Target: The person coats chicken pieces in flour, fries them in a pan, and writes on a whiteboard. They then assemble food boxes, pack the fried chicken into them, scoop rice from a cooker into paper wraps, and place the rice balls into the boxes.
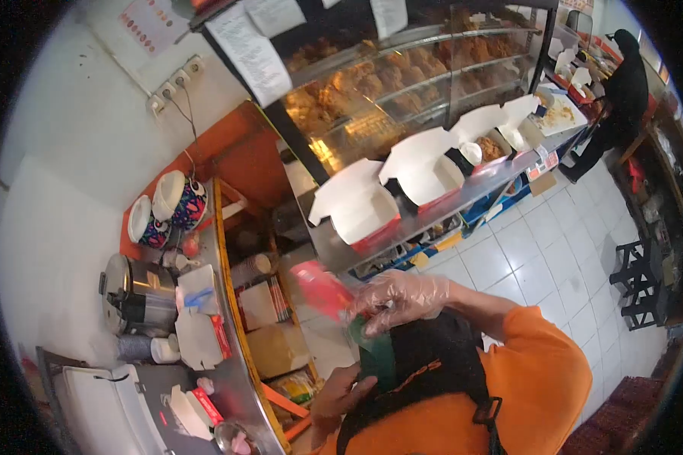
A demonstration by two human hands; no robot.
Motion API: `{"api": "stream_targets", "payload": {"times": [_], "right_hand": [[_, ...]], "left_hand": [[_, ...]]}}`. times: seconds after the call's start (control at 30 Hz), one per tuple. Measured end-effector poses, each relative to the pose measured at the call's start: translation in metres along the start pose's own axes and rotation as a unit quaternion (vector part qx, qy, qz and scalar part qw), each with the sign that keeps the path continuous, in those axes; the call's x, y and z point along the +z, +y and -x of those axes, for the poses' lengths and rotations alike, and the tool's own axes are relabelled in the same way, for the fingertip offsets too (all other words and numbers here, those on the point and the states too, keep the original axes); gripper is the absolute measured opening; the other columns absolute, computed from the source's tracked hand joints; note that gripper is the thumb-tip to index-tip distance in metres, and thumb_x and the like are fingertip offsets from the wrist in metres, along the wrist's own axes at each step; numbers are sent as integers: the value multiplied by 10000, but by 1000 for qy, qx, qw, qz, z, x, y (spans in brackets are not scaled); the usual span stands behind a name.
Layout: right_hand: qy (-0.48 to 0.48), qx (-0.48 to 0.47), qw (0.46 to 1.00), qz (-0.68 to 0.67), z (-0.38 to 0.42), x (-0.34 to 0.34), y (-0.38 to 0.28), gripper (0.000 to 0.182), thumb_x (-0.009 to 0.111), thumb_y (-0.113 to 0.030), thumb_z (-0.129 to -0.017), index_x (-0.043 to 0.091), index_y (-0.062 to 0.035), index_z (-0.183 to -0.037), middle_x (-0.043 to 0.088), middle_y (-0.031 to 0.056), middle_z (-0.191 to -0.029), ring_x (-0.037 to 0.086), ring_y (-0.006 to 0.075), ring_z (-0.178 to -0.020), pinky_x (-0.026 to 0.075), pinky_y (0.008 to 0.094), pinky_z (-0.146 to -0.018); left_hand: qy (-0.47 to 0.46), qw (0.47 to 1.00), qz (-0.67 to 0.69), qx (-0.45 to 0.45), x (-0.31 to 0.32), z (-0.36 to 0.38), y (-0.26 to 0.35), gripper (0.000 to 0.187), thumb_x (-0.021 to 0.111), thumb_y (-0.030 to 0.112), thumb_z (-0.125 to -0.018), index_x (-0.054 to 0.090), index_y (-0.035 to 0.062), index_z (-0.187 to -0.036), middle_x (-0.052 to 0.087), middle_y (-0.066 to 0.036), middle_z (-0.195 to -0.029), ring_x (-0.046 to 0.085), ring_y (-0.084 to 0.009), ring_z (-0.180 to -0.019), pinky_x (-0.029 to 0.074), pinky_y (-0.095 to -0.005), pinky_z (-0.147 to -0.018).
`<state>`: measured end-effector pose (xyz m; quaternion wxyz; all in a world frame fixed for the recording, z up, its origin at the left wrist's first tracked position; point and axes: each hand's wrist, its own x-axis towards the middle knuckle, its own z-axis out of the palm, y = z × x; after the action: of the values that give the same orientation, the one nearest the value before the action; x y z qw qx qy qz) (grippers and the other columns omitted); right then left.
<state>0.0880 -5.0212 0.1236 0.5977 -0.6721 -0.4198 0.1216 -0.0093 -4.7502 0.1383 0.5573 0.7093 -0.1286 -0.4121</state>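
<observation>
Steel counter (pixel 341 250); green packet (pixel 377 356) upright lengthwise.

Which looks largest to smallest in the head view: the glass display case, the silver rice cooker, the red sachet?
1. Glass display case
2. Silver rice cooker
3. Red sachet, though it is nearer the camera, at the gloved right hand.

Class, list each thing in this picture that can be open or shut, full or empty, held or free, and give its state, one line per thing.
White cardboard meal boxes on the steel counter: lids open; near ones empty, far ones hold food.
Glass display case: stocked with fried chicken.
Steel rice cooker: lid closed.
Red plastic packet: held by gloved right hand.
Dark green object: held by bare left hand.
</observation>
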Motion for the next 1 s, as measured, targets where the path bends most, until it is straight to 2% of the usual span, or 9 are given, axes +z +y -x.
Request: {"api": "stream_targets", "payload": {"times": [0.1,0.2,0.4,0.47,0.57,0.67,0.83,0.93,1.0], "right_hand": [[-162,-98,982,0,17,-19,-3,426,805,-170,-830,687,-41,-1218,707,184,-1146,665,372,-1065,530,442,-897],[-225,6,965,135,38,-20,0,334,751,-175,-842,708,-31,-1140,721,182,-1091,679,380,-1015,540,451,-883],[-36,-60,988,140,68,-29,8,321,731,-216,-892,670,-76,-1174,686,151,-970,653,380,-969,520,465,-806],[-88,-32,992,81,79,-28,13,267,703,-208,-923,677,-72,-1151,688,152,-964,662,363,-944,530,440,-783],[-234,140,962,32,94,-32,25,258,666,-193,-969,680,-67,-1193,694,167,-1010,673,347,-932,537,416,-785],[-195,93,974,-62,101,-40,23,378,700,-219,-942,657,-94,-1296,699,168,-1051,673,318,-966,532,416,-820],[-84,-189,906,369,82,-36,-3,754,775,-253,-818,473,-80,-1486,490,157,-1427,584,352,-1102,522,416,-927],[-118,-98,912,381,80,-25,3,525,567,-109,-888,533,-68,-1410,472,154,-1432,599,360,-1073,535,419,-953],[-105,-38,944,312,83,-33,6,521,581,-61,-860,531,-40,-1378,518,180,-1372,589,380,-1160,526,414,-981]], "left_hand": [[15,998,42,-40,34,-18,-44,324,607,209,-1003,643,0,-1249,684,-37,-1040,579,-119,-918,480,-293,-859],[58,986,152,-41,73,-52,-49,355,597,275,-1032,649,-6,-1242,670,4,-1001,566,-92,-910,471,-268,-840],[99,991,69,-56,102,-56,-50,338,643,344,-1016,660,18,-1104,622,18,-901,530,-88,-834,454,-282,-752],[131,987,-19,89,111,-61,-38,354,631,344,-1020,648,4,-1115,604,-8,-856,512,-110,-791,446,-309,-725],[8,1000,8,-28,105,-64,-33,361,608,345,-1030,645,-4,-1118,622,-29,-849,528,-125,-792,454,-315,-737],[19,996,-49,-66,98,-72,-42,364,580,345,-1043,654,-7,-1105,629,-38,-829,537,-134,-791,459,-323,-738],[181,983,24,-21,79,-77,-29,301,621,266,-1022,700,-24,-1022,638,-14,-821,529,-91,-783,452,-278,-704],[186,981,55,-5,66,-72,-21,283,682,221,-984,706,-41,-1086,677,-24,-866,560,-65,-792,475,-235,-727],[176,984,18,14,55,-66,-8,295,698,222,-974,707,-34,-1120,696,-24,-886,587,-63,-808,502,-240,-756]]}}
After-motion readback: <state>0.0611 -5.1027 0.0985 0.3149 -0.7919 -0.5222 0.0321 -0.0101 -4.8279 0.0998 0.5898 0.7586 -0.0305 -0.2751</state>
